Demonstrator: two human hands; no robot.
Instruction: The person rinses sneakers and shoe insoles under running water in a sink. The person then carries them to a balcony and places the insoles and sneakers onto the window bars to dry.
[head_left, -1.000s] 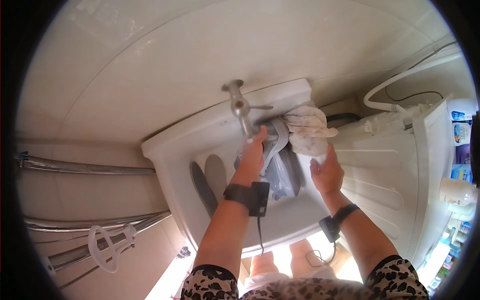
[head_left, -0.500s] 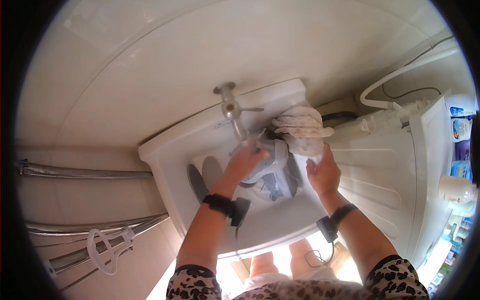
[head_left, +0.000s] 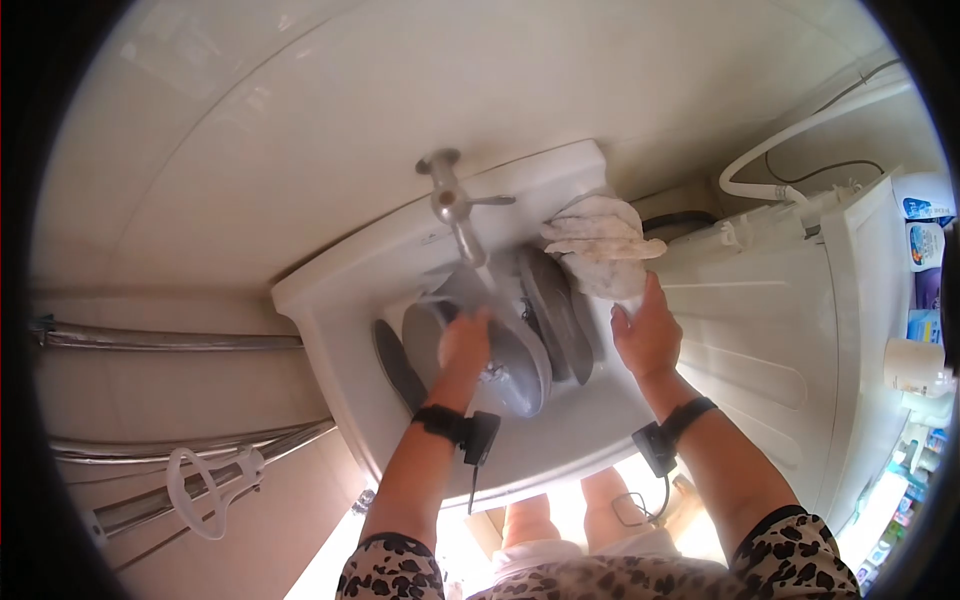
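Under the faucet (head_left: 458,220) my left hand (head_left: 467,345), slightly blurred, is closed on a grey shoe (head_left: 520,370), its toe pointing toward me. A thin stream runs from the spout onto it. To its right in the white sink (head_left: 480,480) lies another dark grey shoe (head_left: 560,325) on its side. Flat grey pieces like soles, one a dark sole (head_left: 398,365), lean at the sink's left. My right hand (head_left: 650,335) grips the right rim, thumb inside, its fingertip by a crumpled whitish cloth (head_left: 605,245) lying on the corner.
A white washing machine (head_left: 750,340) stands against the sink's right side, with several bottles (head_left: 925,250) on its far edge. A white hose (head_left: 760,165) curves behind it. Metal rails (head_left: 180,342) run along the left wall, with a white plastic hook (head_left: 205,500) hanging there.
My left hand has moved down and left, turning the grey shoe so its toe faces me. The shoe beside it shows more. My right hand has stayed at the rim.
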